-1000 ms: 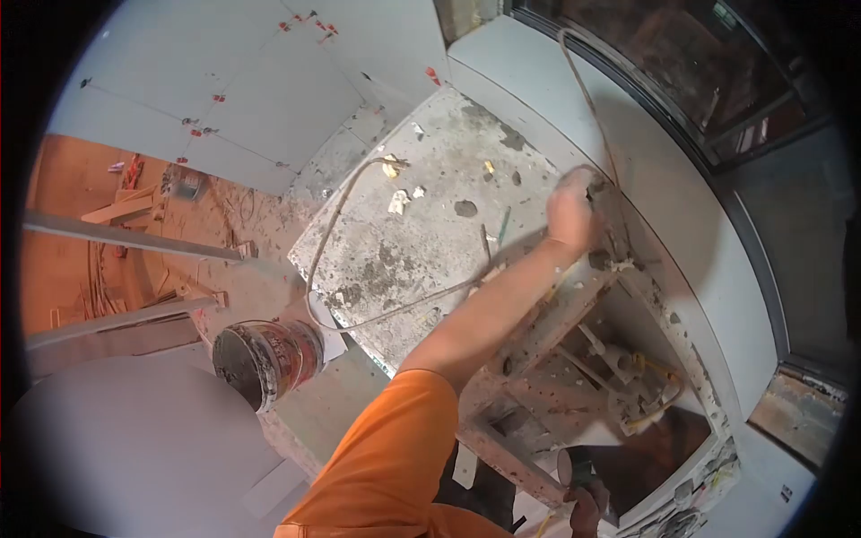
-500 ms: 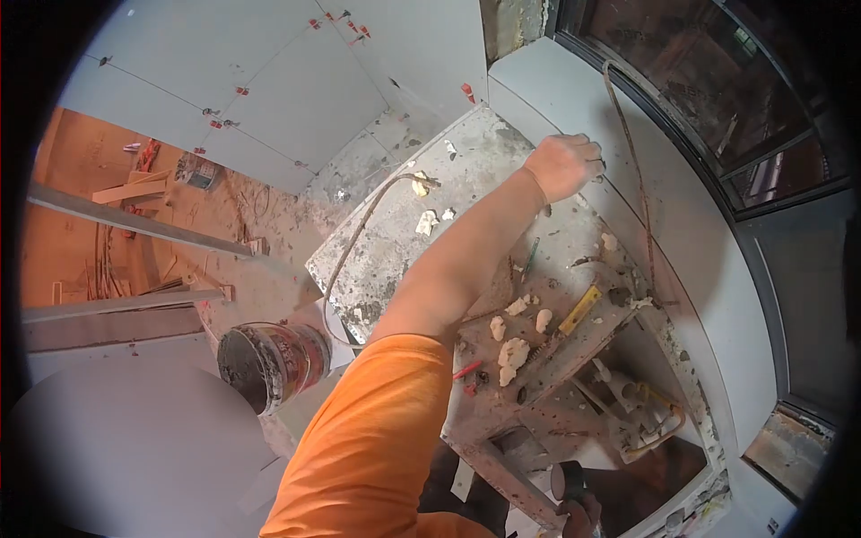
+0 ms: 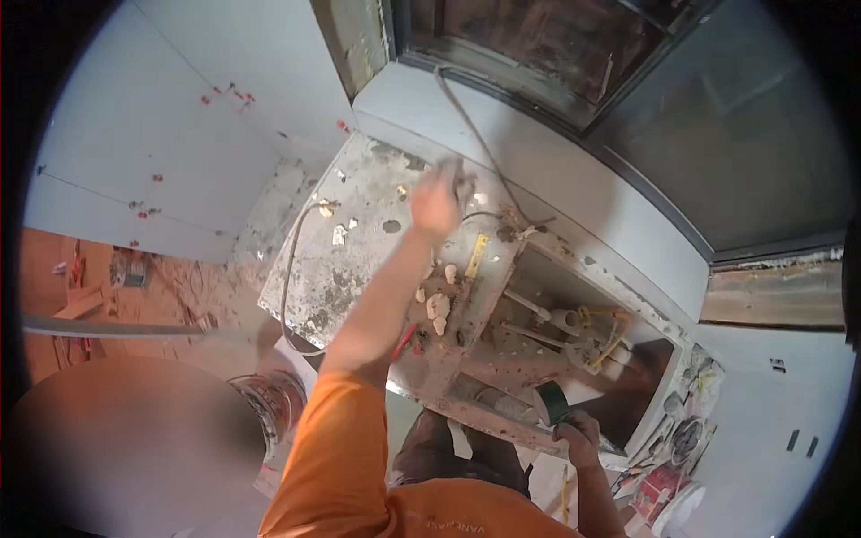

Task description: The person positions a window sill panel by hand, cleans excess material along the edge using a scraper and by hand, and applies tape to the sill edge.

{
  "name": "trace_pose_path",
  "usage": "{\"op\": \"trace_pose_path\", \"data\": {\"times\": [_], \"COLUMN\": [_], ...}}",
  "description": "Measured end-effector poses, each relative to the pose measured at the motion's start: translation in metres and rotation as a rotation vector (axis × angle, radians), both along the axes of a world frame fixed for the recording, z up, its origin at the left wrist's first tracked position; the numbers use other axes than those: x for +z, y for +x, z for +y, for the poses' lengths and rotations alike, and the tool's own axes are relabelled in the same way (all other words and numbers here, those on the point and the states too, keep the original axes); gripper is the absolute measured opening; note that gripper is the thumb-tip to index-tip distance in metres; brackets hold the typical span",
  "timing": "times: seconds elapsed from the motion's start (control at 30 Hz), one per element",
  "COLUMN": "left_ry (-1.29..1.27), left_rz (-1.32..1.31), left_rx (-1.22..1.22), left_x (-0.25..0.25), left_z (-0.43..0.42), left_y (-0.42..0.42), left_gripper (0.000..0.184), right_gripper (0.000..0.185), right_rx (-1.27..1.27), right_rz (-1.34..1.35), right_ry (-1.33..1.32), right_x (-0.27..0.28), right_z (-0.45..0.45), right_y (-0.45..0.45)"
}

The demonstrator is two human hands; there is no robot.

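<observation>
My left hand [image 3: 436,199] is stretched out over the dusty, spattered countertop [image 3: 368,251], close to the window ledge. It is blurred, with the fingers curled; a greyish patch shows at the fingertips, and I cannot make out what it is. My right hand [image 3: 581,436] grips what looks like a roll of green tape [image 3: 552,402] at the front edge of the rectangular opening. Between the hands lie a yellow level or ruler [image 3: 477,255], several pale lumps [image 3: 438,309] and a red-handled tool [image 3: 405,342].
White pipes [image 3: 529,307] and a yellow loop sit inside the opening. A cable [image 3: 291,260] curves over the counter's left edge; another cord [image 3: 480,134] hangs from the window. A dirty bucket [image 3: 278,399] stands at lower left. Tools and a red container [image 3: 662,491] are at lower right.
The view has swung right and down, bringing my torso and right hand with the green roll into fuller view. My left hand has moved back from the window ledge over the counter.
</observation>
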State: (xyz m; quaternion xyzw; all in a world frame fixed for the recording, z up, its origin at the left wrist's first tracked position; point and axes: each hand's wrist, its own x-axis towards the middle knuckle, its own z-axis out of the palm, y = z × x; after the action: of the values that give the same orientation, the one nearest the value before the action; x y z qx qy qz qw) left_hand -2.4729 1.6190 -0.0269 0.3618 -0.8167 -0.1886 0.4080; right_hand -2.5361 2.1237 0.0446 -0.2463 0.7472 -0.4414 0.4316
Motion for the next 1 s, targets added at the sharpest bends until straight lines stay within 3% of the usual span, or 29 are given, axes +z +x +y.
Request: {"op": "trace_pose_path", "data": {"times": [0.07,0.13,0.17,0.2,0.23,0.27,0.3,0.33,0.37,0.43,0.5,0.53,0.6,0.77,0.87,1.0], "left_ry": [0.47,0.628,0.645,0.529,0.386,0.351,0.534,0.725,0.919,0.996,1.046,1.045,1.265,0.931,0.921,0.812], "left_rz": [-0.173,-0.253,-0.272,-0.122,0.041,0.042,0.038,0.038,0.042,0.101,0.133,0.155,0.405,0.104,0.671,0.485], "left_rx": [-0.086,-0.187,-0.223,-0.327,-0.41,-0.414,-0.36,-0.302,-0.245,-0.063,0.012,0.009,0.119,0.231,0.014,-0.108], "left_x": [-0.03,-0.028,-0.028,-0.026,-0.018,-0.008,0.002,0.009,0.014,-0.015,-0.103,-0.096,-0.074,-0.041,-0.026,0.015], "left_z": [0.056,0.127,0.174,0.209,0.218,0.213,0.207,0.202,0.195,0.141,0.071,0.057,0.05,0.072,0.092,0.119], "left_y": [0.014,0.033,0.042,0.048,0.044,0.036,0.028,0.019,0.007,-0.036,-0.082,-0.104,-0.122,-0.142,-0.151,-0.149], "left_gripper": [0.03,0.031,0.031,0.032,0.033,0.033,0.035,0.036,0.038,0.044,0.049,0.049,0.052,0.042,0.037,0.032], "right_gripper": [0.011,0.011,0.012,0.012,0.012,0.012,0.012,0.012,0.013,0.012,0.012,0.013,0.014,0.014,0.014,0.014], "right_rx": [-0.055,-0.051,-0.04,-0.03,-0.104,-0.16,-0.206,-0.199,-0.159,-0.089,-0.06,-0.055,-0.111,-0.41,-0.37,-0.315], "right_rz": [-0.009,0.101,0.157,0.215,0.037,-0.142,-0.325,-0.321,-0.169,0.037,0.161,0.244,0.136,-0.037,-0.042,-0.065], "right_ry": [-0.028,-0.066,-0.074,-0.081,-0.138,-0.204,-0.265,-0.287,-0.194,-0.062,-0.04,-0.061,-0.053,0.12,0.128,0.124], "right_x": [0.018,0.029,0.03,0.031,0.03,0.028,0.029,0.034,0.043,0.045,0.036,0.032,0.021,-0.008,-0.01,-0.013], "right_z": [-0.004,0.002,0.017,0.033,0.034,0.03,0.029,0.032,0.038,0.057,0.088,0.102,0.137,0.191,0.188,0.178], "right_y": [0.004,0.003,0.005,0.007,0.004,-0.001,-0.004,-0.003,0.001,-0.002,0.005,0.007,0.008,0.016,0.009,-0.001]}}
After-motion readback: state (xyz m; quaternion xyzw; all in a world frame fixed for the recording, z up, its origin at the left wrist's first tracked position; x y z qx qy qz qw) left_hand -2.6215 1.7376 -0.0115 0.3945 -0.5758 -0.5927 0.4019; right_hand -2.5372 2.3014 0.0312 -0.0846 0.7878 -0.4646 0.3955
